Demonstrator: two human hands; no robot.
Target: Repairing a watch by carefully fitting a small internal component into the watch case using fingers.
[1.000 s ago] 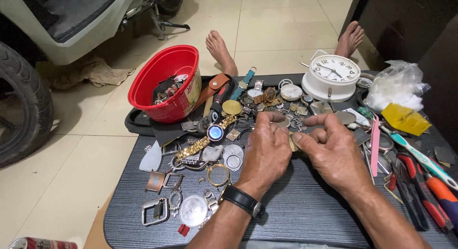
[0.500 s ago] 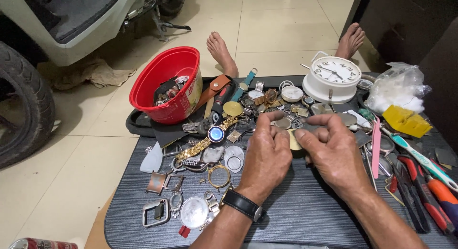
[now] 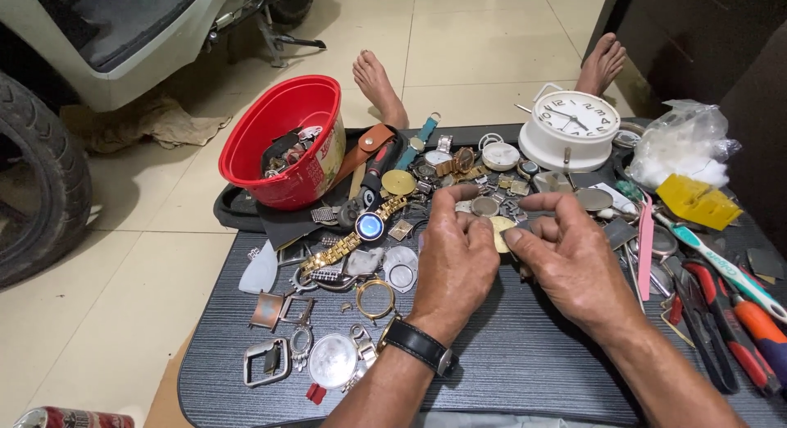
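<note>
Both hands are meeting over the dark bench (image 3: 525, 354): the left hand (image 3: 456, 260) and the right hand (image 3: 566, 260) are curling closed, fingertips pinching a small pale-gold watch part (image 3: 501, 232) between them, just below the white alarm clock (image 3: 570, 129).

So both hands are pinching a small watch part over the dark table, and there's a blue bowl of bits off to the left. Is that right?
Nearly. The bowl is red, not blue; the head view shows it. Otherwise yes: the left hand and right hand pinch a small watch part over the dark table.
</note>
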